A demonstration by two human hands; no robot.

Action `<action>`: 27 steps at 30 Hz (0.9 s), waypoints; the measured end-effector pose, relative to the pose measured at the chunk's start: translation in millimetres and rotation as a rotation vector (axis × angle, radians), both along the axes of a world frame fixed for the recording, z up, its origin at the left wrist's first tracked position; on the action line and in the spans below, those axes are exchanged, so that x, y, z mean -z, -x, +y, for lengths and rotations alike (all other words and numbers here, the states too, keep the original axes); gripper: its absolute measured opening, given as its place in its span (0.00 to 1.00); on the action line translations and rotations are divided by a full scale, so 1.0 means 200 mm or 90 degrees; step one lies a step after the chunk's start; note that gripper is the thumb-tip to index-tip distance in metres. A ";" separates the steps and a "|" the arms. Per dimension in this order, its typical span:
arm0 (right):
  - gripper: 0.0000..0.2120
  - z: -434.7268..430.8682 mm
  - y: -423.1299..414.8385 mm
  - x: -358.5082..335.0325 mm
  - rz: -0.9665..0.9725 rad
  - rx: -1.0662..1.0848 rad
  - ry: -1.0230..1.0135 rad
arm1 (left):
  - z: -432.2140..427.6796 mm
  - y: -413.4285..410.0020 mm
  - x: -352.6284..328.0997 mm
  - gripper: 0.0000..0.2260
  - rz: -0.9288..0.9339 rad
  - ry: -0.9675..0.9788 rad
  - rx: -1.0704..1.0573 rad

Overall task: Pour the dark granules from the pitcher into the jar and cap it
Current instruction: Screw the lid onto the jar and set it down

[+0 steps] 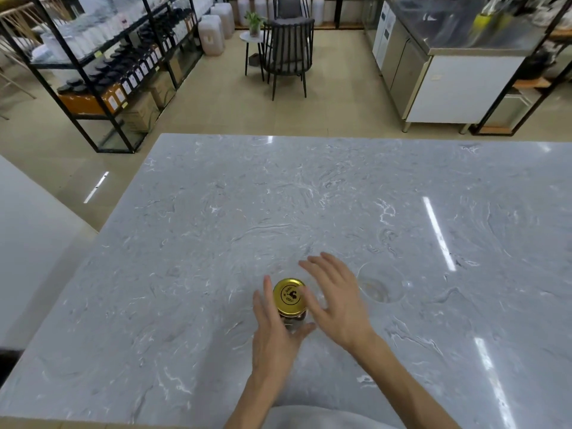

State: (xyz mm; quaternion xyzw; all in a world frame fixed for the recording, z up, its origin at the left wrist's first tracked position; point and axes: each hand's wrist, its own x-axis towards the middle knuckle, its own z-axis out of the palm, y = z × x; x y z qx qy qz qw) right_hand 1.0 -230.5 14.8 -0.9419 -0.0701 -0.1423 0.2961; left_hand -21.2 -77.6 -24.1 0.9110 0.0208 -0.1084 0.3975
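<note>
A small glass jar point(294, 322) with dark granules inside stands on the grey marble table point(216, 227). A gold lid point(289, 296) sits on top of it. My left hand point(274, 332) wraps around the jar's body from the near left side. My right hand point(335, 297) hovers just right of the lid with its fingers spread, its thumb close to the lid's edge, holding nothing. A clear pitcher point(381, 283), hard to make out against the marble, stands to the right of my right hand.
Beyond the table's far edge are a dark chair point(288, 54), a small round side table point(252, 41), black shelving with bottles point(123, 66) at the left and a steel counter point(448, 72) at the right. A white surface point(28, 236) lies left.
</note>
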 end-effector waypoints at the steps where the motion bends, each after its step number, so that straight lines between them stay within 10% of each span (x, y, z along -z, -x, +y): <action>1: 0.20 -0.07 0.02 -0.02 -0.019 0.030 0.008 | 0.02 0.00 0.00 0.58 0.014 -0.017 0.023; 9: 0.34 -0.50 0.13 0.01 0.297 0.169 0.229 | 0.14 -0.10 -0.10 0.36 -0.343 -0.197 0.408; 27: 0.40 -0.56 -0.04 -0.05 0.348 0.138 0.168 | -0.12 -0.39 -0.14 0.33 -0.205 -0.245 0.248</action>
